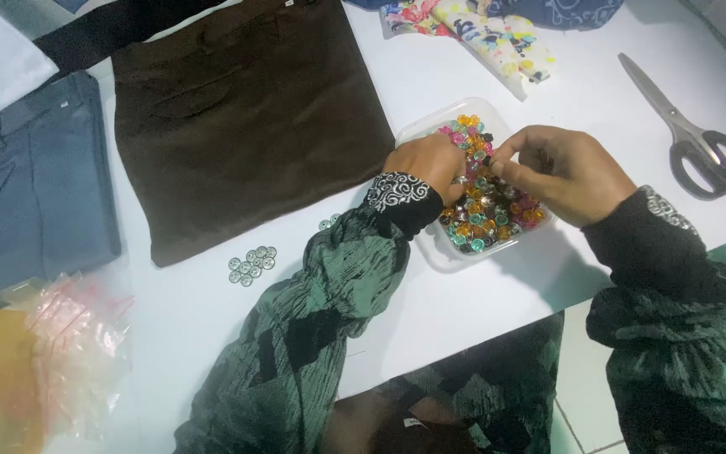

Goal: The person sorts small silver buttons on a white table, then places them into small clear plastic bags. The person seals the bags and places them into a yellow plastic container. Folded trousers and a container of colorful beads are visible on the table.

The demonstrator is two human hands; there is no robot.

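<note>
A clear plastic tray (427,134) sits on the white table (481,303), right of centre, filled with small coloured beads (485,220). Both hands are over this tray.

The left hand (426,164) rests on the tray's left side, knuckles up, fingers curled down into the beads. Whether its fingertips pinch a bead cannot be told; they are hidden under the hand.

The right hand (560,172) lies over the tray's right side, just beside the left hand. Its thumb and forefinger are pressed together in a pinch above the beads; the item pinched is too small to identify.

A small cluster of clear round beads (251,265) lies on the table left of the left sleeve, apart from the tray.

A dark brown folded cloth (245,118) lies left of the tray, close to its edge. A grey folded cloth (31,185) lies further left. Scissors (691,134) lie right of the tray, well apart from the right hand. Printed fabric (481,34) lies above the tray. Plastic bags (73,353) lie at lower left.
</note>
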